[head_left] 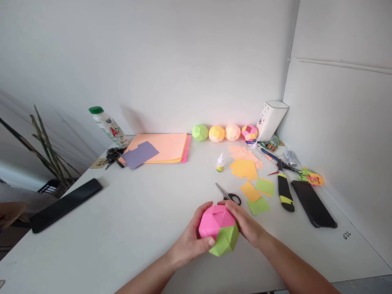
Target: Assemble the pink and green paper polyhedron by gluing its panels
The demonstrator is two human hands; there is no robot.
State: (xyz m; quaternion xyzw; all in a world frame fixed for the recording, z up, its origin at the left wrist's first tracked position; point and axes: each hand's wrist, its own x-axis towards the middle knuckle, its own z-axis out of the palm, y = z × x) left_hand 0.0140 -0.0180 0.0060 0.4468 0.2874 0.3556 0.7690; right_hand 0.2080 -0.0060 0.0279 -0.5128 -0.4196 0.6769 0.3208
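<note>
A folded paper ball [219, 229], pink on top and green below, sits between both my hands just above the white table [137, 220]. My left hand [192, 239] cups its left side, thumb pressed on the lower front. Wrapped round its right side is my right hand [246, 222], fingers reaching the top. Small scissors [229, 195] lie right behind the ball.
Against the wall stand several finished paper balls [225, 132], a white box [271, 119] and a bottle [108, 126]. Coloured paper sheets [165, 147], cut squares [249, 175], a glue bottle [220, 163], a utility knife [284, 190], a phone [312, 203], keys [112, 155] and a black case [65, 204] lie around.
</note>
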